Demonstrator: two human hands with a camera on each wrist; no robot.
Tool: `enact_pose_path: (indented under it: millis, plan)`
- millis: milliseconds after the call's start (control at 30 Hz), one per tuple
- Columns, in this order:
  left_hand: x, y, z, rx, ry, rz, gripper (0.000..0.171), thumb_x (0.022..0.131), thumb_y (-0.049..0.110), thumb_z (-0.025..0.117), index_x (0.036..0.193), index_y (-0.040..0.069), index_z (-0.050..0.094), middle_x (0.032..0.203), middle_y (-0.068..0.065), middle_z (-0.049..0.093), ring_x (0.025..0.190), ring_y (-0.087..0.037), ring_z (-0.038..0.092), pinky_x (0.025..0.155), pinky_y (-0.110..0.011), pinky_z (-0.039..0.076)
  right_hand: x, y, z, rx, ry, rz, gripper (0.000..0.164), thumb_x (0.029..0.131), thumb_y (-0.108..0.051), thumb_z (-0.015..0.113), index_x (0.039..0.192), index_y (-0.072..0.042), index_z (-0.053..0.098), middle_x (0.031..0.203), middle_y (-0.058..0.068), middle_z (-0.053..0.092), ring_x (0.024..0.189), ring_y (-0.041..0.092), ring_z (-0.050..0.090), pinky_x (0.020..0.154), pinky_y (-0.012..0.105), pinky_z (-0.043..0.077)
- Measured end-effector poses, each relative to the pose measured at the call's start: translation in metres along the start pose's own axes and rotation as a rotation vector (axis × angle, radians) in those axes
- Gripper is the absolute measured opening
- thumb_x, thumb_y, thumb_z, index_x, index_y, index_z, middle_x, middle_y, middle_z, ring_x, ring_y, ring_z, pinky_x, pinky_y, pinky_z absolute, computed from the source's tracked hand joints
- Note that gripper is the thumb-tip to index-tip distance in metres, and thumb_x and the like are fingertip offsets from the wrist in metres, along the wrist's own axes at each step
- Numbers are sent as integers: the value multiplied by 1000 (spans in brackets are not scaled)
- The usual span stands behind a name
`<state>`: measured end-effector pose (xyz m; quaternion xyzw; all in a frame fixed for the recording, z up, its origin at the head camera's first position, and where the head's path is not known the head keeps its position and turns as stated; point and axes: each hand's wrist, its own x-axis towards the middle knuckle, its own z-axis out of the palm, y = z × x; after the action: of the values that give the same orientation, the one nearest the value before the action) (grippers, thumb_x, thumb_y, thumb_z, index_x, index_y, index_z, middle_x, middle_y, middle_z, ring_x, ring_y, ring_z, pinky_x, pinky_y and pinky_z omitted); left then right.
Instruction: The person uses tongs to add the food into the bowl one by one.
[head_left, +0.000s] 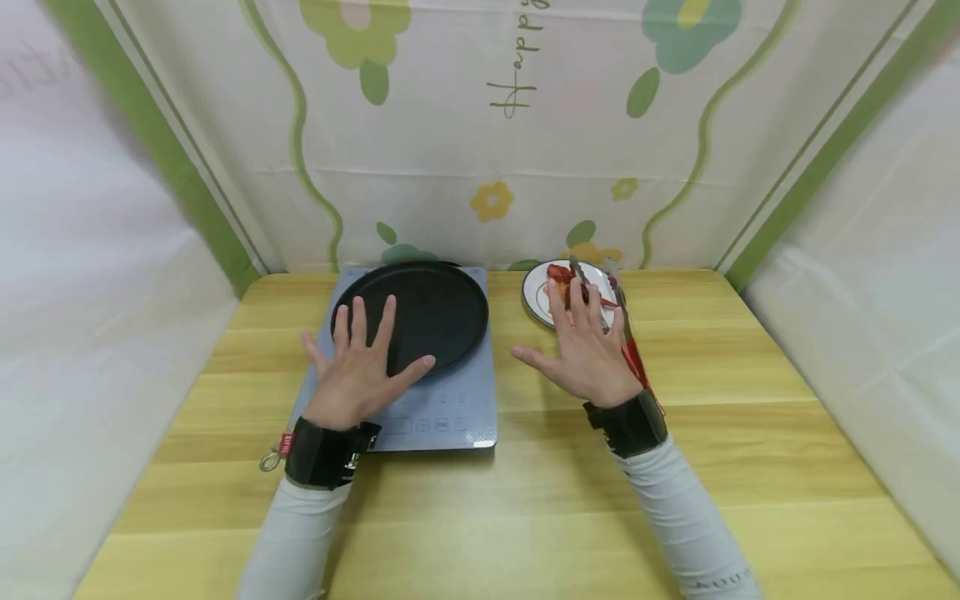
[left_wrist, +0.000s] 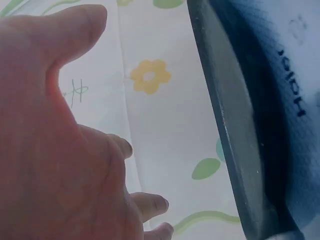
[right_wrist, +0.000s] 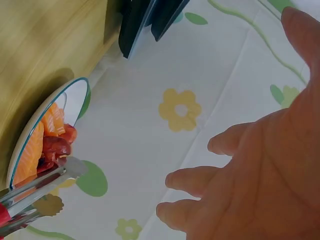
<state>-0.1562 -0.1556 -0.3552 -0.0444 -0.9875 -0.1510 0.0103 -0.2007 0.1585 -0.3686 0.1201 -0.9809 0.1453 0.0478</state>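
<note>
My left hand (head_left: 351, 382) hovers with spread fingers over the near left part of a black round flat pan (head_left: 442, 312). The pan sits on a grey-blue induction cooktop (head_left: 480, 408). In the left wrist view, the hand (left_wrist: 65, 135) holds nothing, beside the pan (left_wrist: 235, 110). My right hand (head_left: 588, 358), fingers spread and holding nothing, overlaps a rimmed white plate (head_left: 534, 296) in the head view. Orange salmon pieces (right_wrist: 30, 152) and dark red meat-like pieces (right_wrist: 56, 145) lie on the plate. Red-handled metal tongs (head_left: 633, 358) lean at its right side, their tips over the food.
A wooden table (head_left: 555, 517) carries everything. Behind it hangs a white flower-print cloth (head_left: 465, 133), and white cloth walls (head_left: 885, 275) flank both sides. A black band (head_left: 330, 454) is strapped round each wrist; a metal ring (head_left: 270, 461) with a red tag sticks out by the left one.
</note>
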Motion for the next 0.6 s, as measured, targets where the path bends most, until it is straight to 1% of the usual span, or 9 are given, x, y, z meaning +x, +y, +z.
enact_pose_path:
  millis: [133,233,300,467,533,600]
  plan:
    - [-6,-6,-1,-9,3,2,99,85,78,41,154,30,-11,162,-19,-10,149,-43,-7,103,-76,-10,0,5,-1,9,2,20,108,74,-89,39,152,-35,-13,163,9,-10,149,37,-15,107,74,-5]
    - [-13,-15,-4,4,18,3,102,85,77,43,155,25,-10,162,-22,-6,149,-45,0,104,-76,-2,1,8,-2,15,7,38,112,73,-90,39,153,-31,-11,163,10,-10,149,38,-15,106,75,-4]
    - [-18,-21,-6,18,23,0,104,85,76,45,155,20,-8,161,-24,-2,147,-46,7,105,-75,3,2,10,-4,26,7,46,114,73,-89,41,154,-28,-11,163,11,-9,149,39,-15,105,76,-3]
    - [-33,-32,-10,25,11,-20,108,85,71,52,155,9,-2,159,-27,4,140,-50,18,102,-75,6,3,18,-7,56,-21,80,116,74,-88,43,152,-27,-17,162,14,-11,148,42,-15,103,78,-2]
    - [-38,-35,-9,27,9,-25,109,85,70,53,154,5,-1,158,-27,7,138,-51,21,101,-75,7,3,23,-8,76,-48,97,116,75,-88,42,150,-28,-22,161,15,-15,147,42,-18,103,78,-4]
    - [-43,-39,-9,28,1,-38,109,85,70,53,153,2,2,157,-28,11,135,-51,23,100,-74,10,4,28,-10,94,-70,112,116,76,-87,43,150,-26,-23,160,15,-19,147,41,-19,103,77,-6]
